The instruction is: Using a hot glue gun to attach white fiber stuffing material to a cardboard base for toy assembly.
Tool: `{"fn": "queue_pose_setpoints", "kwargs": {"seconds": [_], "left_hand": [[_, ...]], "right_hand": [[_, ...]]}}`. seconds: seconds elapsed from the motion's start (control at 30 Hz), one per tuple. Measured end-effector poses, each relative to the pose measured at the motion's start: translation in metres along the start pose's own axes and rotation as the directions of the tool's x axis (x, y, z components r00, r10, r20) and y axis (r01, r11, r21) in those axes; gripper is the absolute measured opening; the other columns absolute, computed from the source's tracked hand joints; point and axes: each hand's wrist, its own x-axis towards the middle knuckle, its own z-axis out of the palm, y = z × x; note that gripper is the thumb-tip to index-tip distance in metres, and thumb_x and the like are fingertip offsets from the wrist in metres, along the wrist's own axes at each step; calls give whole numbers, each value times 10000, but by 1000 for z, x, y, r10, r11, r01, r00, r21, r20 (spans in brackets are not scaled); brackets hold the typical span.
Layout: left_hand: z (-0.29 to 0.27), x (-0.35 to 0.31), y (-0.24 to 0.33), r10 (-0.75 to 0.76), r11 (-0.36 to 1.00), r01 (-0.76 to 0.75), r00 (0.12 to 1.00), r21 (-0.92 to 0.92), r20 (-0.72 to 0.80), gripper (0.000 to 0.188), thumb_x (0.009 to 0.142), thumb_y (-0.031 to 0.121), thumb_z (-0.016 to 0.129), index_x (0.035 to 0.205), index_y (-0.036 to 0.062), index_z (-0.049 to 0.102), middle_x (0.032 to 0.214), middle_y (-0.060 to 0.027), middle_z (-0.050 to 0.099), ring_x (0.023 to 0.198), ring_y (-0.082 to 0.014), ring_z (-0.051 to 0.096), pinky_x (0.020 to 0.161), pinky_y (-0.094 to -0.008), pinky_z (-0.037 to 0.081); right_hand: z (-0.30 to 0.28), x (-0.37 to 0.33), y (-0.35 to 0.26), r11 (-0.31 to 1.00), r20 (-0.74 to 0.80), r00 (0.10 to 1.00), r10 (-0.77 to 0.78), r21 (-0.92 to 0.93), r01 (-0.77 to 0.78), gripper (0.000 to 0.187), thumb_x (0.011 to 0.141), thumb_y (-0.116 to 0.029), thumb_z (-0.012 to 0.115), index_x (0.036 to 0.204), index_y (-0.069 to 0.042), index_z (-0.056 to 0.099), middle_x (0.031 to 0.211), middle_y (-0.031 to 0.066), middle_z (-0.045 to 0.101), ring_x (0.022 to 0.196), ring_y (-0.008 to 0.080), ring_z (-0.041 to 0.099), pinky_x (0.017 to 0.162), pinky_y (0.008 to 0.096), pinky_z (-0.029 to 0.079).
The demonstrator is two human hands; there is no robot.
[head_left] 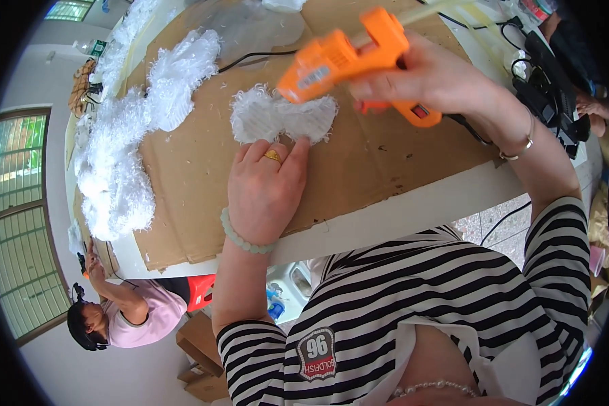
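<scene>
An orange hot glue gun [342, 57] is gripped in my right hand [419, 78], its nozzle slanting down to the left over a white fluffy fabric piece [281, 118]. A pale glue stick [433, 12] sticks out of the gun's rear. The fabric piece is narrow in the middle with two wider lobes and lies on a brown cardboard sheet [358, 169]. My left hand [267, 179] lies flat, fingers stretched, with its fingertips on the near edge of that piece. Whether the nozzle touches the fabric is hard to tell.
White fluffy pieces [115, 176] are heaped along the left side of the table. A black cable [257, 54] crosses the cardboard's far part. Black devices and cords [541, 88] crowd the right edge. Another person [139, 314] in pink sits at the lower left, near cardboard boxes [199, 345].
</scene>
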Motion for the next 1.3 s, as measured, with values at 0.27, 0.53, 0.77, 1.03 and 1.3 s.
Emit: {"fn": "queue_pose_setpoints", "kwargs": {"seconds": [0.27, 0.53, 0.77, 1.03, 1.3], "left_hand": [[-4, 1, 3, -44, 999, 45, 998, -24, 41, 226, 721, 57, 692, 944, 54, 658, 617, -14, 503, 646, -178, 531, 623, -319, 439], [-6, 1, 2, -60, 998, 61, 997, -30, 56, 240, 719, 69, 694, 956, 54, 658, 626, -16, 507, 655, -180, 534, 629, -318, 445], [-5, 0, 2, -63, 998, 64, 996, -27, 58, 250, 718, 73, 694, 965, 61, 659, 633, -16, 505, 656, -181, 530, 635, -320, 449], [-5, -2, 1, -86, 995, 90, 993, -46, 82, 255, 725, 83, 693, 976, 66, 652, 638, -17, 501, 653, -183, 523, 639, -324, 448], [-8, 0, 2, -88, 993, 94, 992, -77, 85, 272, 723, 21, 674, 993, 54, 663, 654, -45, 500, 625, -221, 518, 606, -336, 454]], "right_hand": [[18, -13, 1, 991, 46, 998, 37, -131, -31, 315, 821, -167, 682, 1076, -18, 571, 821, 25, 606, 714, 97, 527, 646, 254, 454], [21, -10, 0, 981, 2, 994, 113, -161, -112, 318, 812, -163, 688, 1056, -3, 561, 842, 48, 607, 735, 120, 547, 667, 262, 467], [20, -8, 2, 972, 16, 996, 88, -220, -83, 313, 813, -166, 685, 1052, -3, 565, 844, 63, 604, 749, 127, 553, 687, 270, 471], [20, -10, -1, 947, 32, 991, 132, -300, -116, 309, 811, -181, 687, 1039, -3, 580, 765, 50, 606, 640, 127, 554, 615, 278, 471], [17, -13, 4, 922, 30, 1000, -5, -387, 16, 307, 815, -198, 686, 1030, -1, 592, 766, 61, 620, 658, 135, 569, 629, 275, 475]]}}
